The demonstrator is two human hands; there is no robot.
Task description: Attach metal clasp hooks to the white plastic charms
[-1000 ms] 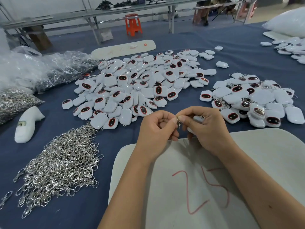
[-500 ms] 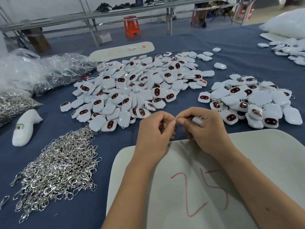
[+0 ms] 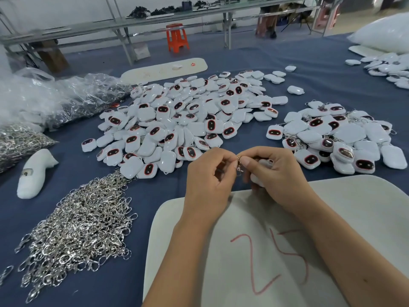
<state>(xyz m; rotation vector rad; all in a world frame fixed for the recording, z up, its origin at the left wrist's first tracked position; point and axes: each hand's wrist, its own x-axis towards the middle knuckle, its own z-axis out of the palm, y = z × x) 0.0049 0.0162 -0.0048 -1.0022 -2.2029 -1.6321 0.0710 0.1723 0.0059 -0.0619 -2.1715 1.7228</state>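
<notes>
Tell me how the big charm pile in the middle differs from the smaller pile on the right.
The middle pile is wider and spreads flat; the right pile is smaller and more heaped. Metal rings and hooks show among the right pile's charms; almost none show in the middle pile. Both hold white charms with red-rimmed dark ovals, on the blue cloth.

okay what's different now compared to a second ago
Little: both hands stay together above the board. The clasp hook now hangs more in view between the left hand and right hand, which still holds the charm. The piles are unchanged.
</notes>
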